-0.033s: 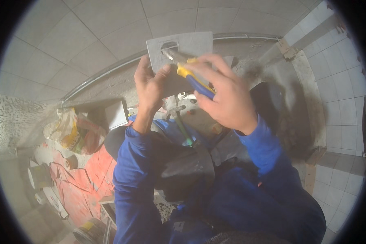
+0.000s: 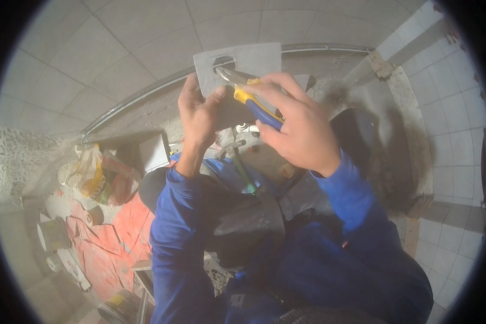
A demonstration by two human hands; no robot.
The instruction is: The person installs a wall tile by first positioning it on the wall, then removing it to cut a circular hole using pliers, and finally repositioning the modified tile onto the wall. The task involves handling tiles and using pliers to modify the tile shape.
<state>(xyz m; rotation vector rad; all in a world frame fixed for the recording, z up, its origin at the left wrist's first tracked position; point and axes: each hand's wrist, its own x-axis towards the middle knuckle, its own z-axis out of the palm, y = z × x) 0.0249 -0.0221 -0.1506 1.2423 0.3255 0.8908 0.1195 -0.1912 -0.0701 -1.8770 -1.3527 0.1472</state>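
- left hand [image 2: 200,116] raised in front of the chest, forearm coming up from the lower edge, blue sleeve down to the wrist
- left fingers wrapped round the left edge of the grey tile piece [image 2: 248,65], thumb pressed on its near face, so it is gripping the tile
- right hand [image 2: 297,127] comes in from the right, wrist bent inward, back of hand toward the camera
- right hand closed round the handles of the pliers [image 2: 248,94], clenched grip, knuckles up
- pliers: one pair, blue and yellow handles, metal nose pointing up-left, tips at the rim of the round hole [image 2: 224,62] in the tile
- cannot tell whether the nose is biting the tile edge or just touching it
- tile piece: one, grey, roughly square, held upright-ish above both hands, one round cut-out near its top left corner
- tile sits between the hands and the tiled wall [image 2: 119,38], off the floor, carried only by the left hand
- hands count: two, both the wearer's own, close together, nearly touching at the tile
- below the hands: one hammer-like tool with green shaft [image 2: 242,170] on the floor, partly hidden by the knees
- left of frame: one crumpled plastic bag [image 2: 100,175], reddish sheet [image 2: 108,243] on the floor with several small round pale pieces, count not clear
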